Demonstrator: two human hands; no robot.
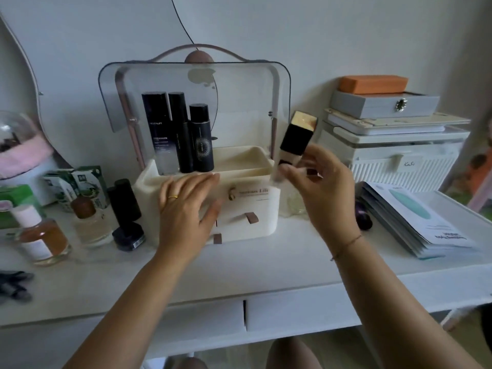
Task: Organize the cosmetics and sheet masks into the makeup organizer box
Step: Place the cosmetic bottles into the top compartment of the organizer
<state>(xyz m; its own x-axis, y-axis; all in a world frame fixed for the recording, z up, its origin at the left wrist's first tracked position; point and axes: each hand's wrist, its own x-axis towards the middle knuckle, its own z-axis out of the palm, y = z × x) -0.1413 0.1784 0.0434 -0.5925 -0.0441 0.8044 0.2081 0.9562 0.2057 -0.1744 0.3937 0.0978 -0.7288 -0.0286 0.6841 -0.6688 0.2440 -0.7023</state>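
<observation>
The cream makeup organizer box stands mid-table with its clear lid swung up. Three tall dark bottles stand upright in the left of its top tray. My left hand rests flat on the box's front left, fingers spread, holding nothing. My right hand holds a foundation bottle with a black square cap, tilted, just right of the box's tray. A stack of sheet masks lies on the table to the right. A clear glass bottle stands partly hidden behind my right hand.
Left of the box stand a black tube, a dark nail polish, amber glass bottles and green cartons. A small dark item lies by the masks. White storage boxes are stacked at the back right.
</observation>
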